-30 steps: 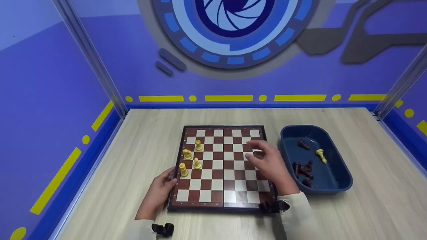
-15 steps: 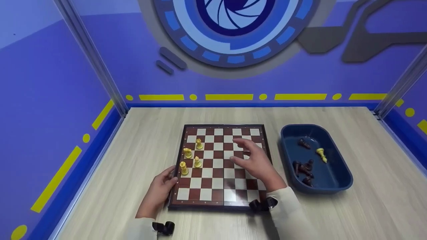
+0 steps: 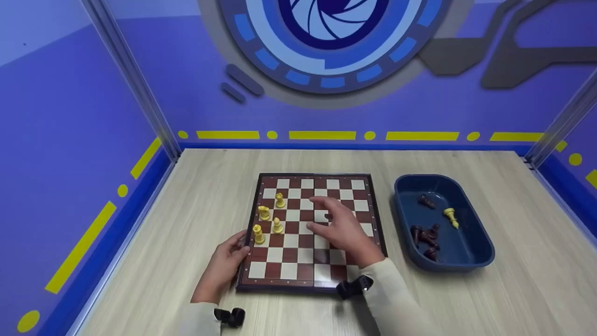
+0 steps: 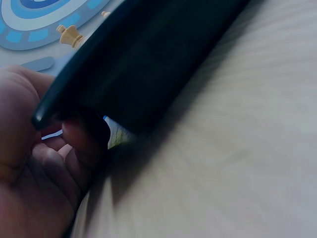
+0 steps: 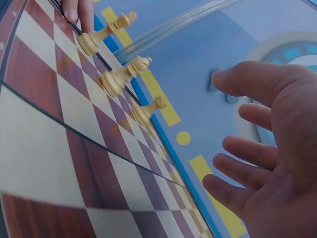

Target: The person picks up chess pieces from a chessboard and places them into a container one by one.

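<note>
A brown-and-white chessboard lies flat on the table. My left hand grips its left edge, with fingers curled at the board's dark rim in the left wrist view. Above the board's right half hovers my right hand, thumb and fingers spread apart, holding nothing. Several pale yellow chess pieces stand upright on the left half: a tall crowned piece, a smaller pointed one, a knight and another crowned piece. The right wrist view also shows the pointed piece away from the fingertips.
To the board's right stands a dark blue tub. One pale yellow chess piece lies in it, along with several dark brown chess pieces. Blue panels wall the table at the back and sides.
My right hand has moved left over the board, from near its right edge toward the centre fold, staying spread and holding nothing. My left hand keeps its grip on the board's edge.
</note>
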